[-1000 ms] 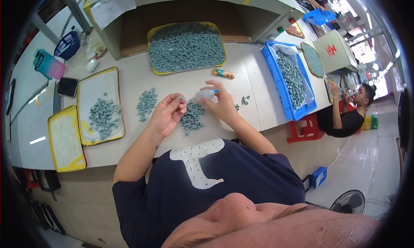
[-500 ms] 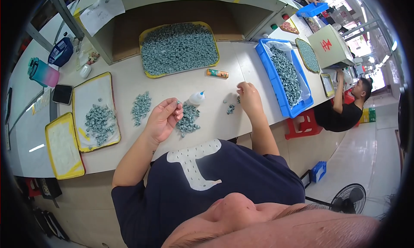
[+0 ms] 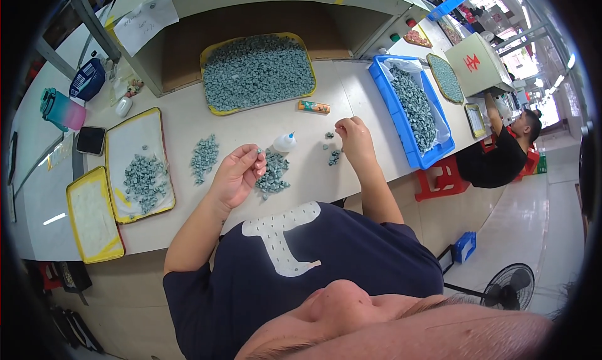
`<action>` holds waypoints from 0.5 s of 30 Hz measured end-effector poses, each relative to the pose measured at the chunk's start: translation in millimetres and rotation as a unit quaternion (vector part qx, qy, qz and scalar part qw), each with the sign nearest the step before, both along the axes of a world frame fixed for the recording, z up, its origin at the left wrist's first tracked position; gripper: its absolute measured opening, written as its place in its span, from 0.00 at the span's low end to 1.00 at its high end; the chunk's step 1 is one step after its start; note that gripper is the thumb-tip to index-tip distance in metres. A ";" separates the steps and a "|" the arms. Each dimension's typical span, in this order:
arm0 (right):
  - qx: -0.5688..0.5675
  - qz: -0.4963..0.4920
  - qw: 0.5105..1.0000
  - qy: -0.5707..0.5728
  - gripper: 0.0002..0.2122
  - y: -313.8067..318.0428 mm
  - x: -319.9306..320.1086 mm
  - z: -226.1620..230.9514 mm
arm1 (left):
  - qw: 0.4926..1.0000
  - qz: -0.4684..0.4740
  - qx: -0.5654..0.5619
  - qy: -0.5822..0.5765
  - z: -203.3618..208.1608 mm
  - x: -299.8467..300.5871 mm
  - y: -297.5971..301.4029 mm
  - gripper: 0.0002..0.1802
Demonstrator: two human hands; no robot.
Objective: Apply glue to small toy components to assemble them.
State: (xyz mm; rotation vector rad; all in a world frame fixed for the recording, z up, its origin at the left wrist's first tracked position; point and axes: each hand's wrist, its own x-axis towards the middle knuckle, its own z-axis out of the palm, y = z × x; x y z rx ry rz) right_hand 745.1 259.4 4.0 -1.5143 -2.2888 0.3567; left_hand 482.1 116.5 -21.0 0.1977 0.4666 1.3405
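Compared with one second ago, the white bottle is no longer in the right hand but stands on the table, its blue tip uppermost, and this hand is now farther to the right; nearest to the body, the left hand is half curled, its thumb and forefinger pinching one small green piece; just right of it lies a loose pile of similar pieces, with the bottle at its far side; the right hand has its fingertips drawn together beside a few separate pieces, and I cannot tell if it holds one; for so small things, I judge, a light pinch at the edges is best, with the left wrist steady and the bottle clear of the fingers; to the left is another pile; farther away, an orange tube lies before a yellow-rimmed tray, full of green pieces; a blue bin is at right.
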 end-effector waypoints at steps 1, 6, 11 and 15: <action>0.024 0.009 0.999 -0.020 0.03 -0.4 -1.4 1.2 | 1.000 0.001 -0.002 0.000 0.7 0.9 0.0 0.06; 0.020 0.015 0.992 -0.120 0.02 -1.1 -2.4 2.6 | 1.000 0.004 0.004 0.004 1.8 0.8 1.4 0.06; 0.039 0.015 0.986 -0.161 0.02 -3.6 -8.4 5.5 | 1.000 0.005 0.003 0.002 2.5 1.5 3.0 0.06; 0.078 0.035 0.986 -0.143 0.02 -3.4 -9.8 4.2 | 1.000 0.003 0.003 0.001 0.2 3.3 4.8 0.06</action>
